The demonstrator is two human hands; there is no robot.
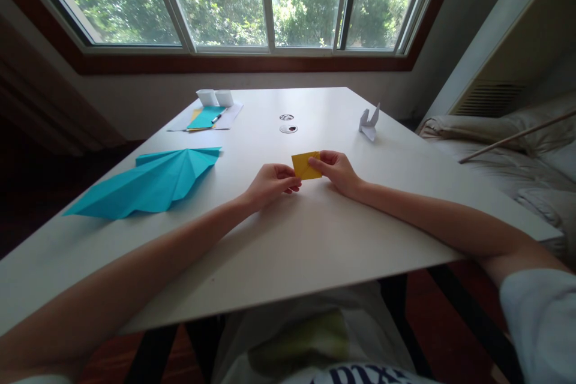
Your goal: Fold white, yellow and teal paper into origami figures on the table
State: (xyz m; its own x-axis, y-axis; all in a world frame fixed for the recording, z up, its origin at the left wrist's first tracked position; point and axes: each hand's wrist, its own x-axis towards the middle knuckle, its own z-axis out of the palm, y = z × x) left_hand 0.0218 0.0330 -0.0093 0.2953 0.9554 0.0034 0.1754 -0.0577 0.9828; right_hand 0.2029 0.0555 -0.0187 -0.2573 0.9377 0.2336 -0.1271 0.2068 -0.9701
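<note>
Left hand: the left hand (271,183) sits just left of frame centre, fingers curled in, its grip pinched shut on the lower left corner of the folded yellow paper (306,165).
Right hand: the right hand (338,170) lies just right of centre, its grip closed on the right edge of the same paper, thumb on top.
Yellow paper: a small folded piece, roughly rectangular, held between both hands just above the bench (288,240) at the middle of the frame; whether its lower edge touches the surface cannot be told.
Bench: white and flat, filling the middle of the frame, with two small round fittings (288,123) set in its top beyond the hands.
Blue folded paper: a large pleated turquoise piece (150,183) lies flat at the left of the frame, well apart from the hands.
White paper figure: a small folded white paper figure (369,122) stands at the upper right of the bench, beyond the right hand.
Far left corner: a white sheet (231,117) carries a turquoise square (206,117) over a yellow one, a pen (218,116) beside them, and two white cups (215,97) behind.
Writing: dark letters show on the person's shirt (360,375) at the bottom edge, cut off and unreadable.
Surroundings: a window (265,0) with green trees fills the top of the frame; a bed (517,162) with pale bedding lies at the right.
</note>
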